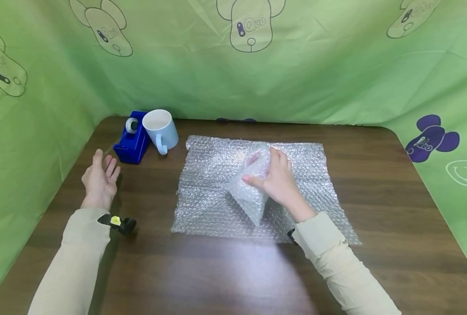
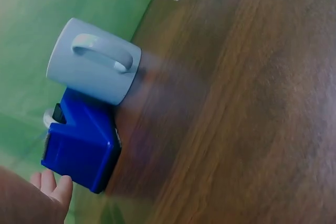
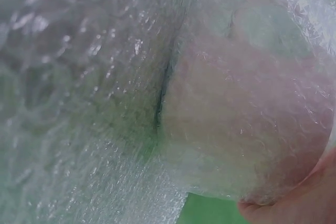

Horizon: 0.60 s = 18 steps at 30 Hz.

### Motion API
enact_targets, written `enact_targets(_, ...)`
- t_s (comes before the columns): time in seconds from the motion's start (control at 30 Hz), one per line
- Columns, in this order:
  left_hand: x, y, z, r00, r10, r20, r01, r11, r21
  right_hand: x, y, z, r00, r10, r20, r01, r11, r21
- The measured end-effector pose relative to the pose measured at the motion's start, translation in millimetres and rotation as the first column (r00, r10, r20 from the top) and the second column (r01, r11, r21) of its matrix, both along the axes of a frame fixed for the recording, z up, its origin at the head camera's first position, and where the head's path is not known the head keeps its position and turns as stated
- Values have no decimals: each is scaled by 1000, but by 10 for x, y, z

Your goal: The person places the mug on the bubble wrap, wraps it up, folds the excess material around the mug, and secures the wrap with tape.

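Note:
My right hand [image 1: 278, 179] grips a bundle wrapped in bubble wrap [image 1: 251, 188], thumb on the near side and fingers round the far side. The bundle stands tilted over a flat bubble wrap sheet [image 1: 206, 192]; a pinkish thing shows faintly through its layers in the right wrist view, its kind hidden. At the left, my left hand [image 1: 101, 179] is just beside a blue tape dispenser [image 1: 133, 144], its other fingers loosely bent. A faint strip of clear tape [image 1: 109, 149] runs from the dispenser's cutting edge to the pinching thumb and forefinger.
A light blue mug [image 1: 160, 129] stands against the dispenser's right side, its handle toward the front. The brown wooden table [image 1: 178, 271] is bounded at the back and sides by a green printed cloth [image 1: 316, 87].

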<state>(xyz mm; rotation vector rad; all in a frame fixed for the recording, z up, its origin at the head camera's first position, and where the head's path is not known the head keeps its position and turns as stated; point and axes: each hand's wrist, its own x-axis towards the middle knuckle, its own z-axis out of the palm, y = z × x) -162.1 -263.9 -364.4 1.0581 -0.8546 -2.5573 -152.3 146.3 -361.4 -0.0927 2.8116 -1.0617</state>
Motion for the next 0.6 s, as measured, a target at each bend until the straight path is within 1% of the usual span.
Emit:
enact_targets(0.07,-31,20,8,1000,25,10,-25,1000,-8,-1,2,4,1000,0,-1,0,1000,-6)
enact_targets(0.2,-113,63,22,995,100,27,-100,995,-23,1,-5,0,1000,-1,-3,1,1000,-19)
enact_targets(0.27,-154,83,37,991,126,51,-125,992,-12,8,-3,-3,1000,-1,-4,1,1000,-22)
enact_targets(0.33,-185,106,55,988,135,68,-137,990,18,15,2,-5,1000,-1,-1,1,1000,-23)
enact_targets(0.43,-222,132,69,987,143,76,-149,986,72,20,6,-3,1000,-3,-1,3,1000,-21)
enact_targets(0.6,-256,153,45,983,178,39,-181,978,105,19,9,-12,1000,-7,-8,6,1000,-27)
